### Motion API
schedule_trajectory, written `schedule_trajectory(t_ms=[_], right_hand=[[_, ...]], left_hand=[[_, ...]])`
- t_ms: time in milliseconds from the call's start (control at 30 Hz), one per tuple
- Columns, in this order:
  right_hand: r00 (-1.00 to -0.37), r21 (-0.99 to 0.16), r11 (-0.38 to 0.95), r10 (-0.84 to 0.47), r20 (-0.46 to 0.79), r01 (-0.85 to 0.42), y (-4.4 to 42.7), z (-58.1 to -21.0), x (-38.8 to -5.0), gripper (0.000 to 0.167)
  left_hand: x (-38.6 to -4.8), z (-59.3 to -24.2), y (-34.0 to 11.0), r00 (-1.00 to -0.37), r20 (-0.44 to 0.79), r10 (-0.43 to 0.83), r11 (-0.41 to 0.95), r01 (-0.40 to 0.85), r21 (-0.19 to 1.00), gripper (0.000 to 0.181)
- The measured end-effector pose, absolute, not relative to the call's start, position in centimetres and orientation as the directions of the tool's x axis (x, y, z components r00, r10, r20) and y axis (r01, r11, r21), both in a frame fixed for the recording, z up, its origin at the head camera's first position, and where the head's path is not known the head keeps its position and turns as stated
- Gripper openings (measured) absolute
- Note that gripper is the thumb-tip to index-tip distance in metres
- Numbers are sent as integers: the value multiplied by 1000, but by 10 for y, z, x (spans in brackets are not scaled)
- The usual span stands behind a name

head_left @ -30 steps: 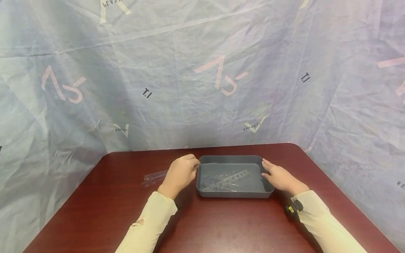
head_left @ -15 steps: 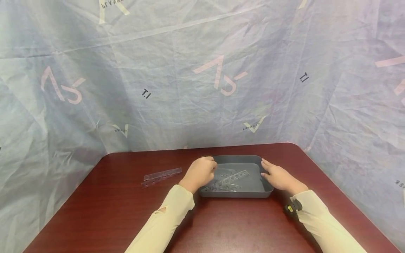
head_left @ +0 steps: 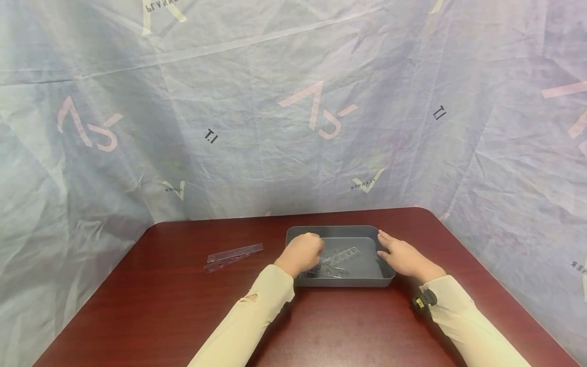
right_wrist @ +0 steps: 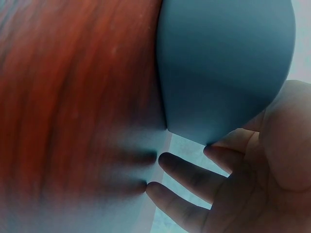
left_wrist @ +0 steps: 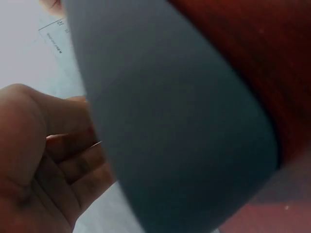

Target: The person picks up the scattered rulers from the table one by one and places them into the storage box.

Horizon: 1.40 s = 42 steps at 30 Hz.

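A shallow grey tray (head_left: 346,282) stands on the table, holding several clear plastic strips and pieces. One clear strip with a row of round holes (head_left: 341,256) lies slanted inside. My left hand (head_left: 302,252) reaches over the tray's left side, fingers curled down among the clear pieces. The tray wall (left_wrist: 170,111) hides its fingertips in the left wrist view, so whether they pinch anything cannot be told. My right hand (head_left: 405,260) grips the tray's right wall (right_wrist: 218,73), thumb over the rim and fingers outside; two fingertips (right_wrist: 167,160) sit low by the table.
Two clear plastic strips (head_left: 235,253) lie on the dark red table (head_left: 160,306), left of the tray. A printed grey cloth (head_left: 257,127) hangs behind and around the table. Small printed marks (left_wrist: 56,41) show beyond the tray in the left wrist view.
My left hand has moved right, from beside the tray's left rim to over its inside, and a little lower. The right hand, the tray and the two strips on the table stay put.
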State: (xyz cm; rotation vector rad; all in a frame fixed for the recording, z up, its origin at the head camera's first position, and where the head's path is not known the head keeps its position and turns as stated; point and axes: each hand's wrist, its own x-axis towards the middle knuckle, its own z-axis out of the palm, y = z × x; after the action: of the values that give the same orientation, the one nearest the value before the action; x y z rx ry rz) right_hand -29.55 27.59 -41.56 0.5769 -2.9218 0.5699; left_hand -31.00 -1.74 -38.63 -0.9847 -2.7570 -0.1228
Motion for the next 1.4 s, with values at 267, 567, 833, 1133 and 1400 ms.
schedule_trajectory(t_ms=[267, 567, 833, 1133, 1400], right_hand=[[-918, -337, 855, -350, 187, -394, 275, -415, -295, 56], [-921, -346, 854, -344, 183, -388, 276, -416, -296, 56], [-923, -343, 858, -341, 179, -384, 277, -417, -296, 56], [-923, -345, 857, -340, 179, -383, 276, -415, -295, 57], [-924, -347, 857, -338, 177, -380, 276, -415, -294, 56]], left_hand=[[-310, -395, -14, -760, 198, 619, 775, 632, 1, 36], [-311, -400, -11, -744, 194, 639, 761, 649, -19, 23], [-310, -403, -9, -741, 173, 649, 758, 649, -62, 27], [-307, -401, -7, -757, 130, 640, 768, 635, -87, 24], [-308, -404, -7, -759, 133, 637, 771, 632, -81, 22]])
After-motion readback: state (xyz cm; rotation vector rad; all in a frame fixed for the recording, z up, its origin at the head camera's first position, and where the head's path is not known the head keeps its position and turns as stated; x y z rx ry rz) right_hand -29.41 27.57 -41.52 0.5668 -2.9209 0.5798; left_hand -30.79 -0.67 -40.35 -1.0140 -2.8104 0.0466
